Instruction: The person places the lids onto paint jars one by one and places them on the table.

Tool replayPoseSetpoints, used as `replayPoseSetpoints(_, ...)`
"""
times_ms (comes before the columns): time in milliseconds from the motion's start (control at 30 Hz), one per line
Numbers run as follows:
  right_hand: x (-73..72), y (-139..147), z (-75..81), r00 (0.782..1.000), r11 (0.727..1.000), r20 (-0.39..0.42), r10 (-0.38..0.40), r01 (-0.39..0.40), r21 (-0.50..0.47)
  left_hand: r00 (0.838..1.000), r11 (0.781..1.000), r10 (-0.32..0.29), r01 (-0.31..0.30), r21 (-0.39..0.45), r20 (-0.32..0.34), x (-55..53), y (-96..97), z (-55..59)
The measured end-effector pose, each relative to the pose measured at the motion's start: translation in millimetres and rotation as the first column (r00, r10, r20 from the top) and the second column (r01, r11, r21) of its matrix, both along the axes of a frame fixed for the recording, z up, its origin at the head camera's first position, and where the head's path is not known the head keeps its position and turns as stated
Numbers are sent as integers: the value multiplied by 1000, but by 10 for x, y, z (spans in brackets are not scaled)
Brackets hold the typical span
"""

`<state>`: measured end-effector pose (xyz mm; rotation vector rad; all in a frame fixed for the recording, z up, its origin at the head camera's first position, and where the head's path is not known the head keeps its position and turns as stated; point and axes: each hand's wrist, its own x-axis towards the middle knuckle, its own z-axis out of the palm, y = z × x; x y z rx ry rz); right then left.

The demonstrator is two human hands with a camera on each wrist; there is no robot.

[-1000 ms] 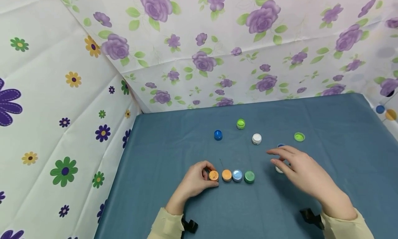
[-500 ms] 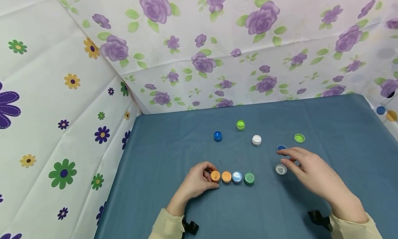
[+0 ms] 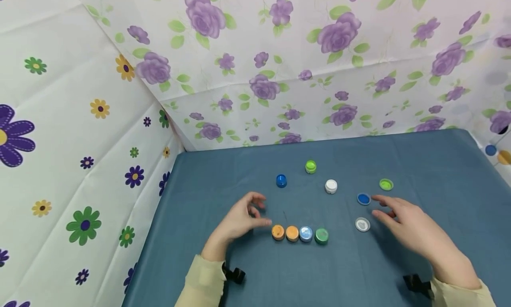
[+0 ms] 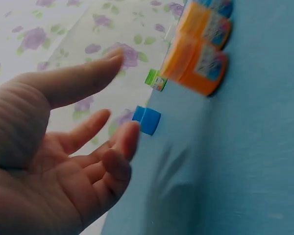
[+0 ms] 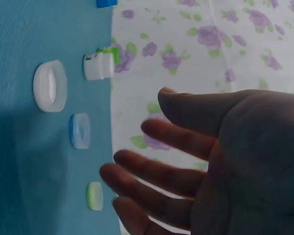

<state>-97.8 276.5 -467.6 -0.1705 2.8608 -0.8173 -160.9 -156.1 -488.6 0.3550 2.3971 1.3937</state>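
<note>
A row of small paint jars stands on the cloth: an orange jar [image 3: 278, 232], a second orange jar [image 3: 292, 233], a light blue jar [image 3: 305, 234] and a green jar [image 3: 321, 236]. My left hand [image 3: 241, 216] hovers just left of the row, thumb and fingers apart, holding nothing; in the left wrist view a gap shows between it and the nearest orange jar [image 4: 196, 63]. Nothing is in my right hand [image 3: 415, 229] either. It hangs over the right side, its fingers near a blue lid [image 3: 363, 198] and a white lid [image 3: 362, 224], which lie flat.
Farther back stand a blue jar [image 3: 281, 181], a lime green jar [image 3: 310, 167] and a white jar [image 3: 331, 186]. A lime green lid [image 3: 386, 184] lies at the right. Flowered sheets [image 3: 239, 45] rise behind and left of the blue-grey tablecloth [image 3: 287, 276].
My left hand has let go of the leftmost orange jar and drawn back up and left; that jar now sits close to the row. My right hand has moved rightward, uncovering the blue and white lids.
</note>
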Motion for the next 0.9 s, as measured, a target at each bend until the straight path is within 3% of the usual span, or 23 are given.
replayPoseSetpoints(133, -159, 47, -92, 999, 1000, 51, -18, 17, 20, 996, 996, 84, -84, 15, 8, -331, 134, -25)
replayPoseSetpoints(233, -268, 44, -170, 997, 999, 68, -26, 23, 38, 993, 992, 120, -120, -30, -2, -546, 273, -90)
replayPoseSetpoints(333, -343, 7, -238, 997, 999, 74, -28, 25, 47, 990, 985, 139, -139, -102, -11, -683, 398, -157)
replayPoseSetpoints(600, -422, -134, -313, 998, 996, 48, -40, 36, 85, 987, 961, 124, -144, -238, -99, -867, 590, -260)
replayPoseSetpoints(900, -449, -159, -337, 998, 993, 19, -59, 57, 105, 983, 954, 134, -162, -251, -127, -894, 680, -235)
